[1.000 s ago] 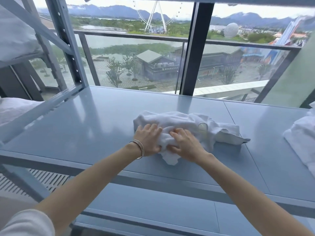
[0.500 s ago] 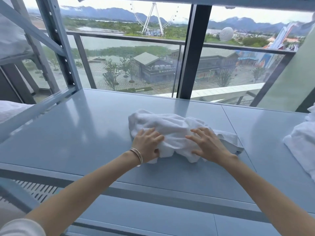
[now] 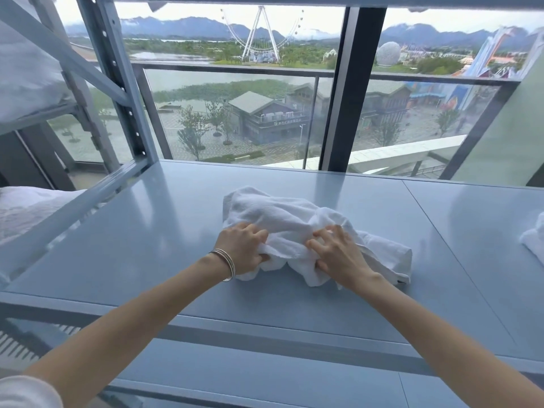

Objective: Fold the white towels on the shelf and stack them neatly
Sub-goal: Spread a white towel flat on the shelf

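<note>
I judge the step as gathering before the first fold: my left hand (image 3: pixel 243 248) and right hand (image 3: pixel 335 256) both clench the near edge of the crumpled white towel (image 3: pixel 294 219) mid-shelf (image 3: pixel 147 245), which next needs spreading flat.

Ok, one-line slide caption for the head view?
Both hands, left hand and right hand, grip a crumpled white towel on the grey shelf.

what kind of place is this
Likely a linen storage spot in a hotel, high up: grey-blue metal shelving, a crumpled white towel under both hands, and a glass window wall overlooking a ferris wheel.
</note>
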{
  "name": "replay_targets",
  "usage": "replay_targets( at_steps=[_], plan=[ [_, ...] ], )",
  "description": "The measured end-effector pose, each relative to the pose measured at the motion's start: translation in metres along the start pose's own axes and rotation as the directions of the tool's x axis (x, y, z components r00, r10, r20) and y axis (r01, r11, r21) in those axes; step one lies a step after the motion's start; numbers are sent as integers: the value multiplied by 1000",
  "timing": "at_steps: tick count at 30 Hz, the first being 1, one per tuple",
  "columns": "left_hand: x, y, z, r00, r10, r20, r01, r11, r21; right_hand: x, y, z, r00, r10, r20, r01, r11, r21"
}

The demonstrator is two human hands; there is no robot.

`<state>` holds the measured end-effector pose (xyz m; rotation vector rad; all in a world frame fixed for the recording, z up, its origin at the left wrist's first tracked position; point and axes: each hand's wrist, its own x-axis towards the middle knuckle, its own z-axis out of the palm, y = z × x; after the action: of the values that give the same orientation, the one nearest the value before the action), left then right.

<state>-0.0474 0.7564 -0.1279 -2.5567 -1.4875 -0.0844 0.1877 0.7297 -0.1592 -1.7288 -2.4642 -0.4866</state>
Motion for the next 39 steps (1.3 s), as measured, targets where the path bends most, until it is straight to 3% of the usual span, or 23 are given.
replay_targets(
  at_steps=[5,7,12,16,19,24,27,33,36,39],
  plan=[
    [7,-16,-3,1000,-28,-5,28,996,-86,3,3,-12,974,200,104,-194,979,-68],
    [9,-24,-2,999,-37,-3,37,998,-57,-1,11,-18,943,226,245,-211,974,-85],
    [23,-48,0,991,-114,63,117,992,-46,-4,19,-25,955,238,178,-236,971,-32],
    [31,-65,-8,977,-127,173,170,950,-262,-4,24,-35,951,246,186,-259,965,49],
    [31,-71,-13,982,-163,93,187,880,-436,-2,29,-45,946,298,130,-317,935,157],
    [34,-62,-29,948,-289,-131,166,804,-571,11,31,-70,935,349,-64,-326,916,234],
    [41,-60,-38,928,-333,-166,155,753,-639,19,37,-89,903,411,-125,-356,879,316],
    [46,-52,-44,953,-259,-154,85,722,-687,24,57,-96,903,430,25,-422,872,249],
    [48,-52,-50,952,-232,-198,26,709,-705,20,68,-96,896,419,144,-443,836,325],
    [50,-47,-51,939,-201,-279,-7,799,-601,17,72,-92,902,413,129,-432,855,287]
  ],
)
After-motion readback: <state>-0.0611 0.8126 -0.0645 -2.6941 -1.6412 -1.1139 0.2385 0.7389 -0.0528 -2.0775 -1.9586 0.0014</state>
